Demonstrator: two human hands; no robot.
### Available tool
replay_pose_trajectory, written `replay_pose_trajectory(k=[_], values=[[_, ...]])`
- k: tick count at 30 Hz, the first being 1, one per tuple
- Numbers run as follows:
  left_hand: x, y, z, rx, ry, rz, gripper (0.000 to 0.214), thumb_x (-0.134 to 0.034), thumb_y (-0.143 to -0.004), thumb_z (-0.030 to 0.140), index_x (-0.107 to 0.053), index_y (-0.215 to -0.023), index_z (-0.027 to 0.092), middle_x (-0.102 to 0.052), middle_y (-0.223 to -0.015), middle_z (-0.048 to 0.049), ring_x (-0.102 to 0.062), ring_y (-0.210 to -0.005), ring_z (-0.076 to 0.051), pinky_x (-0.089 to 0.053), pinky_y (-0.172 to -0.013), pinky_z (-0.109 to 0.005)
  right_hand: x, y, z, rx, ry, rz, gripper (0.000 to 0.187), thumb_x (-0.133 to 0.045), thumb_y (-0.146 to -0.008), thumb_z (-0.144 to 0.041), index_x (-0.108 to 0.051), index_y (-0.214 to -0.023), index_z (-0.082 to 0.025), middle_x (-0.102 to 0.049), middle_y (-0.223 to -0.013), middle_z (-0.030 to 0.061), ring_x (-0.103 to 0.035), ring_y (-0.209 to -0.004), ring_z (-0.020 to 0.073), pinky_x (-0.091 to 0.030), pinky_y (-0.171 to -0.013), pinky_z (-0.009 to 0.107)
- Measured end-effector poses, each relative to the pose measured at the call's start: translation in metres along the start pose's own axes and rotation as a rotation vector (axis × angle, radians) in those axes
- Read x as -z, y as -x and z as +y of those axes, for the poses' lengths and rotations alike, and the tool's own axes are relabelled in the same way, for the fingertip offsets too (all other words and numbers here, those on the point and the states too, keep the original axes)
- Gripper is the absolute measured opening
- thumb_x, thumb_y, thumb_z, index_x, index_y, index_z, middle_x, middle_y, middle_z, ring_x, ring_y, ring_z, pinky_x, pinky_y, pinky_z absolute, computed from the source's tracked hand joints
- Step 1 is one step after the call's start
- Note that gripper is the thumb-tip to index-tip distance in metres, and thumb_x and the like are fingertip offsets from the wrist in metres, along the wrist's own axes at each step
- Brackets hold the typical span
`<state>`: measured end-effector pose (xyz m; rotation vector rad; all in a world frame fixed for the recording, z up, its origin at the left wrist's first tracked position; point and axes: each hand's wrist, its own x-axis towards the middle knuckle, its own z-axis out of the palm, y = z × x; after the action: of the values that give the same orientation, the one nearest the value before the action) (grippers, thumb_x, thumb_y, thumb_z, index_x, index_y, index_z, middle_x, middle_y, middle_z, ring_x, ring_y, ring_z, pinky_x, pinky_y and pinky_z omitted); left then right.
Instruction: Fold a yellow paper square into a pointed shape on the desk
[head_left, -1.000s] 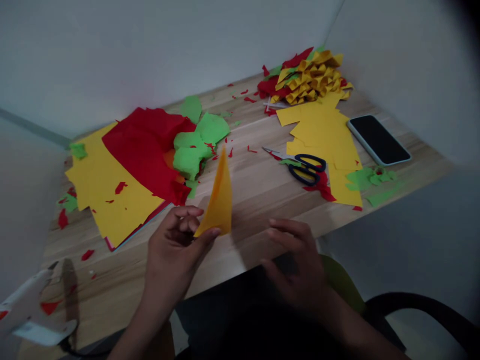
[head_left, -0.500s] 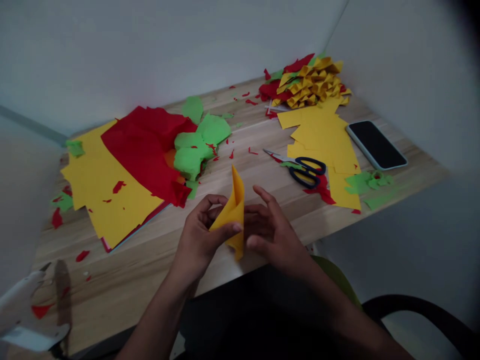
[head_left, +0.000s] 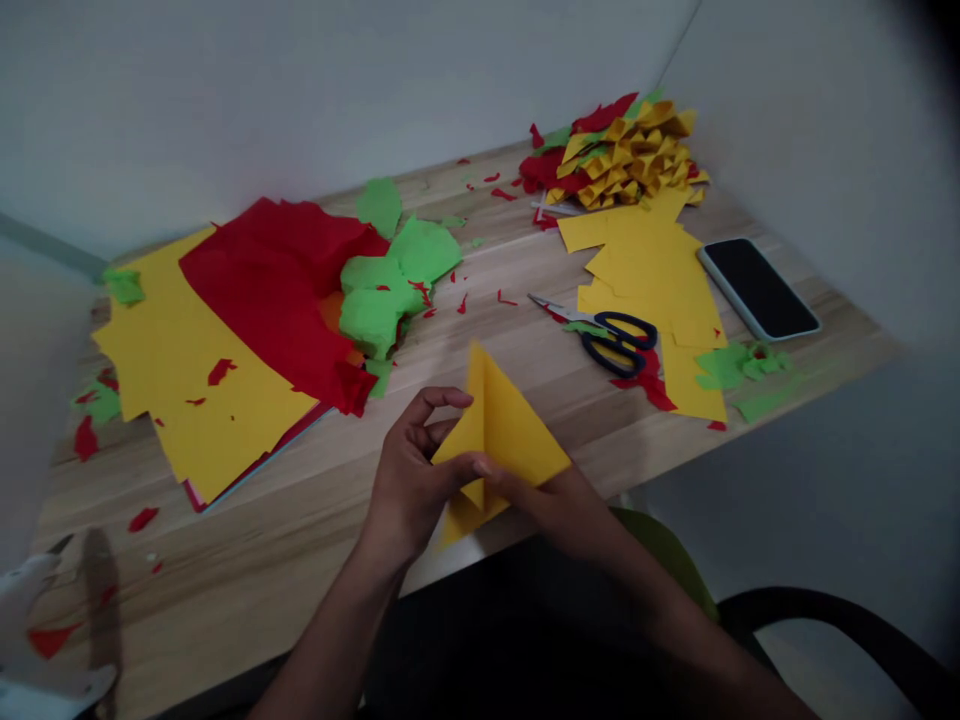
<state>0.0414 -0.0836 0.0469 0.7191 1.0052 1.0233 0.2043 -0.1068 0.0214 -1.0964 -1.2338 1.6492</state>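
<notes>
A folded piece of yellow paper (head_left: 517, 425) is held up above the near edge of the table, its creased flaps spread in a pointed shape. My left hand (head_left: 416, 460) grips its left side, thumb in front and fingers behind. On the right side, my right hand (head_left: 551, 500) pinches it with the thumb in front, the other fingers hidden behind the paper. Both thumbs meet near the central crease. Beyond my hands lie dark-handled scissors (head_left: 619, 340), blades pointing left.
Yellow sheets (head_left: 217, 410) with red paper (head_left: 277, 270) and green scraps (head_left: 401, 275) lie left. At right are more yellow sheets (head_left: 652, 270), a pile of folded yellow pieces (head_left: 637, 155) and a phone (head_left: 759, 288). A white glue gun (head_left: 45, 620) stands at lower left.
My right hand has closed on the yellow paper's right side. The paper has turned and opened from a narrow edge-on shape to a wide one. The view has shifted slightly.
</notes>
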Motion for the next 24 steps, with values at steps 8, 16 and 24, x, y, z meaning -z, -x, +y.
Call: replay_pose_trajectory(k=[8, 16, 24], values=[[0.037, 0.006, 0.007, -0.034, -0.228, 0.211, 0.06, -0.085, -0.075, 0.029, -0.056, -0.127, 0.028, -0.078, -0.089, 0.0001, -0.075, -0.073, -0.019, -0.061, -0.067, -0.03, 0.032, -0.012, 0.0, -0.007, 0.118, 0.345, 0.024, -0.069, -0.085, -0.041, -0.069, -0.099, -0.021, -0.072, -0.084, 0.0027, -0.064, -0.072, 0.0187, -0.053, -0.062, 0.03], [0.068, 0.0, -0.001, -0.315, -0.723, 0.083, 0.003, -0.072, -0.081, 0.021, -0.072, -0.082, 0.023, -0.069, -0.083, -0.0008, -0.067, -0.081, -0.017, -0.054, -0.072, -0.031, 0.054, -0.014, 0.005, 0.141, 0.187, 0.256, 0.009, -0.065, -0.088, -0.03, -0.071, -0.091, -0.024, -0.07, -0.084, 0.0002, -0.064, -0.075, 0.0158, -0.05, -0.066, 0.027], [0.055, 0.005, 0.005, -0.672, -1.632, 0.01, 0.032, -0.056, -0.08, 0.004, -0.075, -0.097, 0.022, -0.067, -0.128, -0.0116, -0.06, -0.116, -0.035, -0.048, -0.094, -0.057, 0.072, -0.016, 0.013, 0.472, 0.981, 0.344, 0.029, -0.052, -0.085, -0.006, -0.075, -0.087, -0.024, -0.07, -0.112, 0.0085, -0.06, -0.111, 0.0281, -0.048, -0.098, 0.051]])
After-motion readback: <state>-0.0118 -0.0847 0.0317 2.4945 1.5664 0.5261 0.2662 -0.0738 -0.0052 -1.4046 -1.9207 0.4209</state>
